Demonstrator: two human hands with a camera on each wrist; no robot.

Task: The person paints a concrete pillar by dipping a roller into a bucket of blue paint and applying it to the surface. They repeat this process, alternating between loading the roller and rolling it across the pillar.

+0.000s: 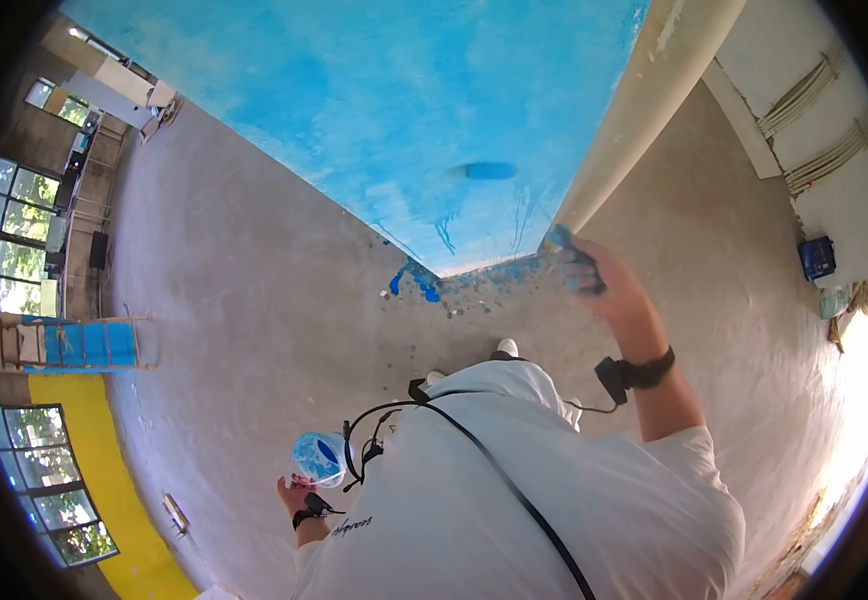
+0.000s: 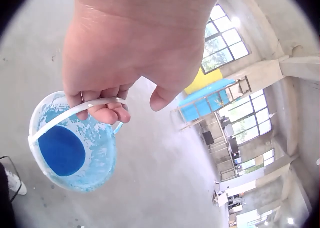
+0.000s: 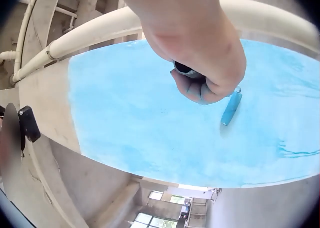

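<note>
Blue paint (image 2: 62,150) seems to be going on the pillar (image 3: 135,108) | right hand (image 3: 200,53) curled round the roller (image 3: 231,108), which is near or on the pillar | left hand (image 2: 135,50): fingers hooked round the bucket (image 2: 102,160) handle (image 2: 55,122) | next, likely: press, roll thin spots

Right arm (image 1: 669,408) reached out in front, left arm (image 1: 311,530) low at the side.
Right hand (image 1: 594,275) was ahead at the end of a bare forearm, right fingers (image 3: 200,94) curled tight in a grip and blue-stained; left hand (image 2: 125,58) hung below the left wrist (image 2: 145,18), left fingers (image 2: 106,114) hooked, left thumb (image 2: 160,98) apart from them, pointing down.
</note>
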